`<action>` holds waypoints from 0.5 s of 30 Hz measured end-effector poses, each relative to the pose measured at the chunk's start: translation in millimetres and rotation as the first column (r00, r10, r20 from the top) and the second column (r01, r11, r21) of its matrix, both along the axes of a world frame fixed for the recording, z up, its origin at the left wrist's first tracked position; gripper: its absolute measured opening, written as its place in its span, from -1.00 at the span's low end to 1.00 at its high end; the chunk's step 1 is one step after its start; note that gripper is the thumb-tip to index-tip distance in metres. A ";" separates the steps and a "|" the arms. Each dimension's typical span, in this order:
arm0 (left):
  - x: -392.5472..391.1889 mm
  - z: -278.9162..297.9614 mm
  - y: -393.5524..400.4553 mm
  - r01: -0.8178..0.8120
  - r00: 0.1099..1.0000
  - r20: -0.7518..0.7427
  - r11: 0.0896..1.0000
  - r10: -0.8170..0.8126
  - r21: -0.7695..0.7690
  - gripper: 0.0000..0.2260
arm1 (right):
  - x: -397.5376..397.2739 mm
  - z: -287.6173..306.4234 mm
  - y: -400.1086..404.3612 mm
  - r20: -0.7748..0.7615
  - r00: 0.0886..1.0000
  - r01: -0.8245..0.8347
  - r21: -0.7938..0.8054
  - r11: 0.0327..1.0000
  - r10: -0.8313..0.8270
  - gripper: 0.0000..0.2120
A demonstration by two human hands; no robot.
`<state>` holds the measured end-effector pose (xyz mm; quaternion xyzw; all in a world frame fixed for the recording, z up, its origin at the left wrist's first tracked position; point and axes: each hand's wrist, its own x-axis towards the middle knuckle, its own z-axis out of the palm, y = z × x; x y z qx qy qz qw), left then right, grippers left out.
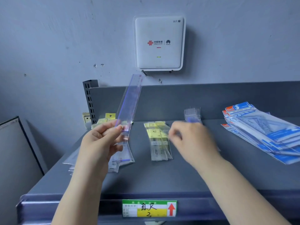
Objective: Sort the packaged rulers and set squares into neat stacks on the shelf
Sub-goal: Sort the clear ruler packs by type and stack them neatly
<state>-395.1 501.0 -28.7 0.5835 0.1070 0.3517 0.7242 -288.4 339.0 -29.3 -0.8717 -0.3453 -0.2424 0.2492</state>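
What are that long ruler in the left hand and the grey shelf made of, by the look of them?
The ruler looks like clear plastic in a glossy film sleeve: the wall shows through it and its edges glint. The left hand pinches it near its lower end. The shelf seems to be painted metal, matt grey, with a slotted upright at the back.

Shelf [162, 176]: painted grey metal, matt, smooth. Slotted upright post [89, 101]: same dark metal. Ruler [128, 103] in the left hand [99, 143]: clear plastic, glossy, in a transparent film sleeve. Yellow-labelled packs [159, 140]: shiny clear film over paper inserts. Blue set-square packs [263, 132]: glossy film, printed card. Router [159, 43]: smooth white plastic, satin. Wall [48, 46]: matt paint, scuffed. Shelf tag [149, 208]: paper behind clear plastic.
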 end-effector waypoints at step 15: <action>24.5 4.4 -34.9 0.227 0.957 -0.253 0.910 -0.142 0.346 -0.87 | 33.9 31.3 -60.5 -0.568 0.586 0.114 0.764 0.635 0.578 -0.96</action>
